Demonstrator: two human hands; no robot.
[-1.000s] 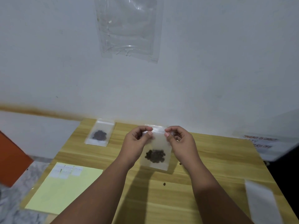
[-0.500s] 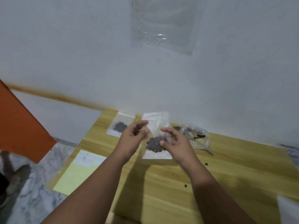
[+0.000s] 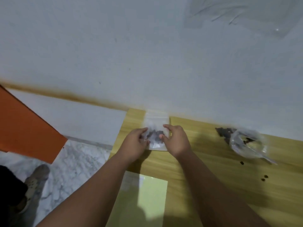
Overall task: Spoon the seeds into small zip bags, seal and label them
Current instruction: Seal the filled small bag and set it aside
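Head view, small zip bag point(image 3: 155, 118): it sits just above the middle of the frame, at the far left corner of the table point(image 3: 254, 194), with its top strip up against the wall point(image 3: 147, 63). I cannot tell whether it lies flat or is lifted a little.
Seeds point(image 3: 156, 134): a dark clump in the lower half of the bag, between my two hands.
Left hand point(image 3: 135, 143): my fingers curl in on the bag's left edge and pinch it, as far as the blur lets me see.
Right hand point(image 3: 177, 140): my forefinger and thumb curve round the bag's right edge and hold it between them.
Big clear bag point(image 3: 247, 145): crumpled, at the right of the frame and well apart from my hands, with a few dark seeds inside.
Spilled heap point(image 3: 223, 132): dark seeds on the wood, just left of the big clear bag.
Stray seeds point(image 3: 241, 163): single dots on the wood below the big clear bag.
Yellow sheet point(image 3: 152, 194): lower centre, between my forearms.
Orange panel point(image 3: 24, 128): left edge of the frame, above the marbled floor point(image 3: 73, 161).
Shoe point(image 3: 38, 174): lower left, on that floor.
Plastic sheet point(image 3: 237, 12): clear, upper right, on the wall.
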